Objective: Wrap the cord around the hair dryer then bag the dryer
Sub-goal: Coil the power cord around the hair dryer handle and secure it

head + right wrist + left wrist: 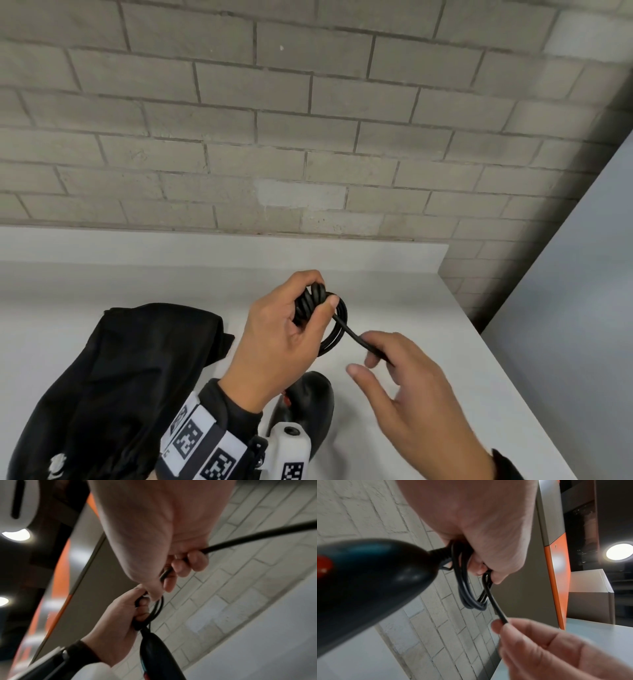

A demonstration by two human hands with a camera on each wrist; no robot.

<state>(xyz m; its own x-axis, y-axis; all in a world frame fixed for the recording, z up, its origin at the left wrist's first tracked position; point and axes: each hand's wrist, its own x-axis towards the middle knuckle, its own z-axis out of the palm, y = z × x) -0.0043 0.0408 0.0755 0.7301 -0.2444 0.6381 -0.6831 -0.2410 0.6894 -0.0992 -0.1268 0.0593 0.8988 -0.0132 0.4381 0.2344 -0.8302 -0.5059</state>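
Cord (337,320) coiled in left hand (284,337), right hand (407,380) pinching strand.

The hair dryer (310,401) at the lower middle of the head view is glossy black plastic, catching highlights. The cord (337,320) looks like smooth, faintly shiny black rubber. At lower left the bag (137,370) is matt black cloth, softly creased. The table (428,308) is smooth matt white. Across the top, the wall (274,120) is rough, pale painted brick.
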